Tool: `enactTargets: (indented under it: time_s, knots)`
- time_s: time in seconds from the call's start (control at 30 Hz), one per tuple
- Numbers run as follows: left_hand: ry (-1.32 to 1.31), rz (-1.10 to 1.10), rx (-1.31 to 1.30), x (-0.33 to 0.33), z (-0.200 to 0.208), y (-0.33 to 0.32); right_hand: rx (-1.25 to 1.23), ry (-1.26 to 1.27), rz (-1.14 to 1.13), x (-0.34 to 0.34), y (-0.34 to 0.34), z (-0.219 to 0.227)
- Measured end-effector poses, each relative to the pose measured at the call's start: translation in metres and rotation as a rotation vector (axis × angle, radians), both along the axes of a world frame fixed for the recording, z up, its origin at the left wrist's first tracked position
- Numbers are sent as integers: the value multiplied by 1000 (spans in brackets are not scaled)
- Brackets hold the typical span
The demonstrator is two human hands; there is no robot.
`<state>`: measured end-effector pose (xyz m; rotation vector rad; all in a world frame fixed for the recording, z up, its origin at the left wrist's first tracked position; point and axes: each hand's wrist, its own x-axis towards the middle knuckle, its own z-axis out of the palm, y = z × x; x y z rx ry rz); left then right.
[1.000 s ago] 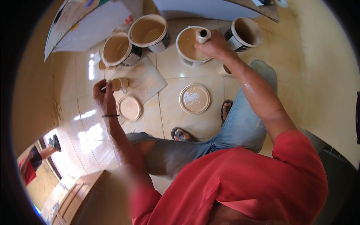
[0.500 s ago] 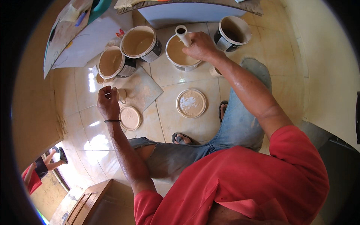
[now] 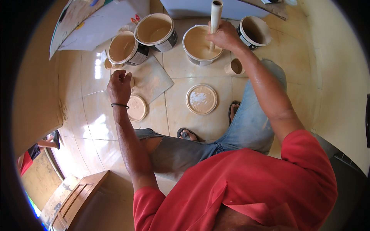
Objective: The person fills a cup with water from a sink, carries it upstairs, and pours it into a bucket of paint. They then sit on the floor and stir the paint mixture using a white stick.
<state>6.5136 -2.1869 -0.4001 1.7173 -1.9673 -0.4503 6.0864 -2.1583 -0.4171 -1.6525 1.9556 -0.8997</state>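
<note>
My right hand [image 3: 224, 35] is wrapped round a pale hollow pipe [image 3: 216, 15]. The pipe's lower end stands in tan liquid inside a white bucket [image 3: 199, 62]; its open top points up and away from me. My left hand [image 3: 118, 87] hangs over the floor with fingers curled towards the thumb, and whether anything lies between them is hidden. Beyond its wrist are a small cup [image 3: 132, 82], mostly covered by the hand, and a round tan-coated lid [image 3: 137, 108]. Another lid [image 3: 201, 99], smeared white in its middle, lies on the tiles in front of the bucket.
Two buckets of tan liquid, one nearer [image 3: 138, 56] and one farther [image 3: 166, 46], stand at the left. A darker-filled bucket [image 3: 250, 41] and a tan-stained cup [image 3: 234, 67] are at the right. A loose tile [image 3: 158, 79] lies on the floor. Another person's leg [image 3: 47, 143] shows far left.
The pipe's top has swung away from me and to the right, still in my right hand. My left hand stays closed near the cup. The whole view has shifted slightly.
</note>
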Motion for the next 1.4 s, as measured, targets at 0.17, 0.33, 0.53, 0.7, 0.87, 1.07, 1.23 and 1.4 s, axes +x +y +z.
enactTargets:
  time_s: [0.17, 0.33, 0.53, 0.7, 0.87, 1.07, 1.23, 1.4]
  knots:
    - [15, -57, 31, -9, -4, -2, -69, -475, 42, 4, -1, -14]
    - [-51, -77, 33, 2, -10, 2, -83, -20, 29, 15, 5, -1]
    - [-37, 51, 188, -5, -7, 4, 34, -290, 82, 18, 10, 2]
    - [-94, -52, 127, 0, -13, -2, -94, -210, 124, 23, 1, -4]
    - [-129, -173, 130, -7, -9, 1, 7, 75, 11, 18, 1, -1]
    - [-181, -205, 146, -7, -11, 0, -90, -309, 105, 16, -3, -12]
    - [-167, -182, 135, -6, -11, -1, -68, 21, -2, 22, 1, -3]
    - [-183, -220, 110, -7, -14, -4, 29, -156, 51, 18, 3, -1]
